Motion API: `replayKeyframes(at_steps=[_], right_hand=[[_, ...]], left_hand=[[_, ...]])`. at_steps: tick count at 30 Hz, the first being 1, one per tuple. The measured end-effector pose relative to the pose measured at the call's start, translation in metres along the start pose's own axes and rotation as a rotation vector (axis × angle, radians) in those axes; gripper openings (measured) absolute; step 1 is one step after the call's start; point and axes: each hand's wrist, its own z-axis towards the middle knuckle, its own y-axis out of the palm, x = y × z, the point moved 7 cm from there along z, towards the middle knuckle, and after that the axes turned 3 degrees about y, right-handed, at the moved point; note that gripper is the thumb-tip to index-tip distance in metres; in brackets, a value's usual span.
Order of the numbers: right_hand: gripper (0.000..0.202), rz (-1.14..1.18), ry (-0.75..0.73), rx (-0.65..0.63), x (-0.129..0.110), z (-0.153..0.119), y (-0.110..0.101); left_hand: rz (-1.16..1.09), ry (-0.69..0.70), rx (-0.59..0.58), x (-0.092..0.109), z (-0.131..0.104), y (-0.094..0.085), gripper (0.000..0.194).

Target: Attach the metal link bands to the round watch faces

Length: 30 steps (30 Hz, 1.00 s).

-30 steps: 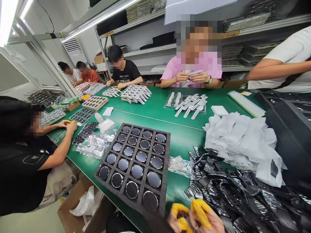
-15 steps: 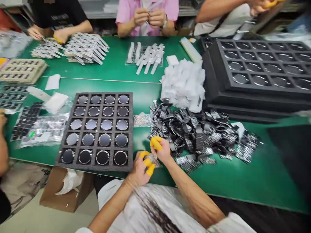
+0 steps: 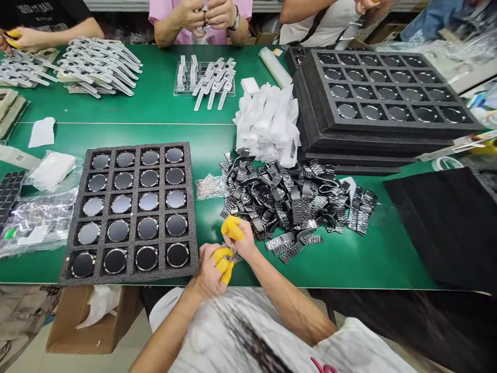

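Now, at the near side of the green table [image 3: 345, 264], we find the left hand [image 3: 216, 264] and the right hand [image 3: 240, 237] close together, both wearing yellow finger covers [image 3: 233, 228]. The left hand is nearly closed, its fingers bent around a small shiny piece [image 3: 230, 255] that sits between the 2 hands. The right hand curls in toward that piece; how tightly it closes, and on what, we cannot tell. Just left of the left hand we have a dark foam tray [image 3: 162, 228] with 20 round discs [image 3: 148, 228], 1 to each compartment. Beyond the hands lies a clear bag [image 3: 210, 186] of thin metal pins, and right of it spreads a heap of black bands [image 3: 287, 197], with white pouches [image 3: 267, 122] piled on its far side.
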Motion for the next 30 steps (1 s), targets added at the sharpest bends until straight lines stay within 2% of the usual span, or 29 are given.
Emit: replayKeyframes(at_steps=[4, 10, 14, 20, 26, 30], right_hand=[[0.060, -0.027, -0.042, -0.032, -0.006, 0.001, 0.001], [0.055, -0.143, -0.091, -0.144, -0.013, 0.002, 0.010], [0.055, -0.224, -0.130, -0.220, -0.023, 0.005, 0.015], [0.061, -0.296, -0.202, -0.416, -0.031, 0.008, 0.019], [0.062, -0.348, -0.250, -0.455, -0.027, 0.010, 0.012], [0.063, -0.602, -0.431, -0.565, -0.044, 0.003, 0.015]], left_hand=[[0.044, -0.012, -0.018, 0.003, 0.008, 0.000, 0.008], [-0.006, 0.017, -0.062, 0.011, 0.015, 0.001, 0.009], [0.025, 0.010, -0.041, 0.015, 0.022, -0.005, 0.009], [0.129, -0.072, 0.053, 0.004, 0.020, -0.004, 0.019], [0.259, -0.149, 0.088, -0.011, 0.020, 0.003, 0.018], [0.298, -0.107, 0.056, -0.010, 0.018, 0.008, 0.015]])
